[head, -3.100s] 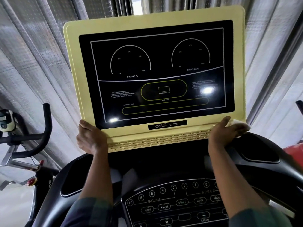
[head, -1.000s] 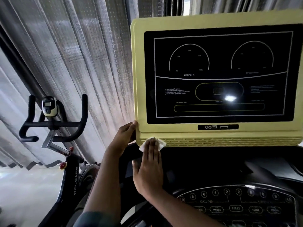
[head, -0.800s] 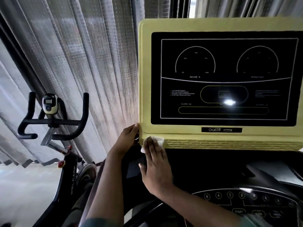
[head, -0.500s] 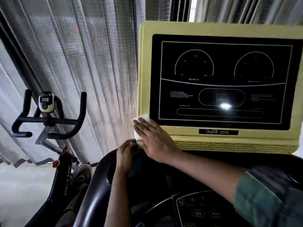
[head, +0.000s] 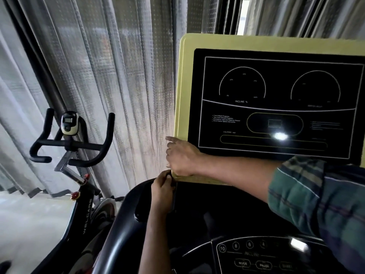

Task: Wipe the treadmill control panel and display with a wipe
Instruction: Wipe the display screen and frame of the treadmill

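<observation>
A: Scanning left to right: exercise bike [head: 69, 139] and curtain [head: 118, 76] are background, skip. Left hand [head: 163, 191] next?

B: Fingers curled round the console edge [head: 174, 194], just under the lower left corner of the yellow frame [head: 182, 86]. Looks like bracing. Right hand [head: 182, 157] lies over the frame's left border, forefinger stuck out past the edge, other fingers bent over it.

A: Wipe?

B: Not plainly visible. Probably under that palm, against the frame. Can't tell whether the fingers pinch it or just press it flat.

A: Step?

B: My read: wiping the frame's left side. To do it well, run up the border in one stroke with flat pressure and wrap the wipe round the edge. Then make overlapping passes across the display [head: 276, 105], light on the glossy black so no streaks show near the glare. Control panel [head: 254, 256] sits at the bottom; its buttons need a pass too, probably not done yet.

A: Containers?

B: Only a dark recess [head: 141, 211] in the console, just left of the left wrist. Too dark to tell if it holds anything.
</observation>
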The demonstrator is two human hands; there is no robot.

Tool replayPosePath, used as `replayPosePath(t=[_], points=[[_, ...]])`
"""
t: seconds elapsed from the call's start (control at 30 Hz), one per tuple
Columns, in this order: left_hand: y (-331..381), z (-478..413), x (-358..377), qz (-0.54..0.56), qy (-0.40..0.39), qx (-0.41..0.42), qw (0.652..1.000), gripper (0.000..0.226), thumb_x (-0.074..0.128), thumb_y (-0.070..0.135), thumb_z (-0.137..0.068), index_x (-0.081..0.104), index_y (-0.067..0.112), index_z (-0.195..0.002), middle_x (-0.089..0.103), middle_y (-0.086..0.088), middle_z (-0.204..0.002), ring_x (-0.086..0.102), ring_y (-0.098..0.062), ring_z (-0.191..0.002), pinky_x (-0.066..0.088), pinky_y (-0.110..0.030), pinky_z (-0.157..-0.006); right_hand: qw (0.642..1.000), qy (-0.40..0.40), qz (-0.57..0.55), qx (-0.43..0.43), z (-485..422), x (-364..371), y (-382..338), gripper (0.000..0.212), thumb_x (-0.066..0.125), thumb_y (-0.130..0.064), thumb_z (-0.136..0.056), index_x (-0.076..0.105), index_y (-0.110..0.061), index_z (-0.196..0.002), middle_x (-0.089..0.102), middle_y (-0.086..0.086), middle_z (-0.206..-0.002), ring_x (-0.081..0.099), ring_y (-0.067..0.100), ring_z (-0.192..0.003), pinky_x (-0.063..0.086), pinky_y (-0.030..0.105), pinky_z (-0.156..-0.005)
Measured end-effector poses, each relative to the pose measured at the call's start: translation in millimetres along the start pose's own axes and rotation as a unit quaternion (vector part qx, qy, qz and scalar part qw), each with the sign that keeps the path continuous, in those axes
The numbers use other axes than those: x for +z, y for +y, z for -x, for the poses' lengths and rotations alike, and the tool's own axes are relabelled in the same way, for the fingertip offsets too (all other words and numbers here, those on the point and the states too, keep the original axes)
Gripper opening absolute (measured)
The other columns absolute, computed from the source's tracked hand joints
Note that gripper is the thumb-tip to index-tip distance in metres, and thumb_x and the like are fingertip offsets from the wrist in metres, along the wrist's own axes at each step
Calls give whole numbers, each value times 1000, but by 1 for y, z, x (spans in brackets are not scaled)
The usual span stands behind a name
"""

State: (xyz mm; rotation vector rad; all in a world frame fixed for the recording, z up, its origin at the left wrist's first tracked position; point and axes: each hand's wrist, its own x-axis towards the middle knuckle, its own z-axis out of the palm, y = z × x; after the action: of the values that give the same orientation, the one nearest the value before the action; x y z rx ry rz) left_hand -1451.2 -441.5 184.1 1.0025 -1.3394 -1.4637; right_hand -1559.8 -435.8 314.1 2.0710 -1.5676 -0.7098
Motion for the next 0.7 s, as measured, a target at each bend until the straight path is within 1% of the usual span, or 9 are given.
replayPosePath(t=[0.1,0.17,0.23,0.3,0.37,0.47,0.53,0.63,0.7], points=[[4,-2,3,-12,0,15,1000,32,43,7,-103,72,19,-96,73,-1,-86,66,-12,-81,54,-34,-78,999,35,-25,28,-3,-7,17,45,36,-39,-106,72,-13,-114,69,3,-121,50,20,-128,6,43,-128],[7,-8,6,-16,2,27,999,31,42,10,-104,72,13,-96,72,-8,-89,63,-14,-81,52,-32,-76,999,32,-7,25,-5,-7,24,49,34,-43,-107,71,-12,-116,68,3,-123,50,21,-130,8,44,-127],[11,-17,9,-52,15,52,997,31,42,15,-104,69,12,-90,69,-7,-83,59,-15,-77,48,-31,-71,1000,26,-4,4,-7,-6,31,52,33,-47,-106,72,-14,-113,70,2,-119,52,20,-128,9,45,-127],[15,-25,14,-72,33,64,995,33,42,18,-104,65,11,-81,63,-3,-73,52,-14,-69,42,-34,-65,998,59,-18,23,-8,-11,41,50,34,-47,-106,73,-15,-108,72,1,-112,54,20,-125,8,46,-127],[21,-33,21,-72,50,69,994,37,42,23,-103,58,10,-72,54,2,-64,44,-12,-62,37,-36,-61,996,80,-14,35,-12,-13,52,50,35,-47,-106,73,-15,-109,72,0,-110,55,20,-123,8,45,-127],[36,-43,37,-50,83,83,992,40,38,32,-99,43,17,-62,44,8,-56,37,-14,-57,32,-37,-58,997,74,32,0,-18,-16,65,53,29,-47,-106,73,-18,-110,73,-2,-108,58,19,-120,10,46,-127],[44,-46,50,-42,120,93,987,42,34,34,-100,46,16,-63,49,4,-57,42,-19,-57,35,-40,-59,994,97,47,12,-20,-18,75,55,28,-48,-106,74,-18,-107,74,-2,-104,59,20,-117,11,46,-126],[45,-45,65,-101,193,88,972,54,28,41,-103,60,8,-76,64,-16,-75,56,-36,-73,42,-47,-65,994,96,57,-10,-25,-18,88,57,26,-50,-105,74,-17,-107,74,-2,-105,60,20,-116,12,46,-126],[42,-45,68,-135,217,97,962,61,21,48,-102,58,9,-75,62,-15,-73,56,-36,-70,42,-46,-62,992,113,48,10,-29,-21,95,58,27,-51,-105,74,-17,-104,74,-2,-102,60,20,-115,12,47,-126]])
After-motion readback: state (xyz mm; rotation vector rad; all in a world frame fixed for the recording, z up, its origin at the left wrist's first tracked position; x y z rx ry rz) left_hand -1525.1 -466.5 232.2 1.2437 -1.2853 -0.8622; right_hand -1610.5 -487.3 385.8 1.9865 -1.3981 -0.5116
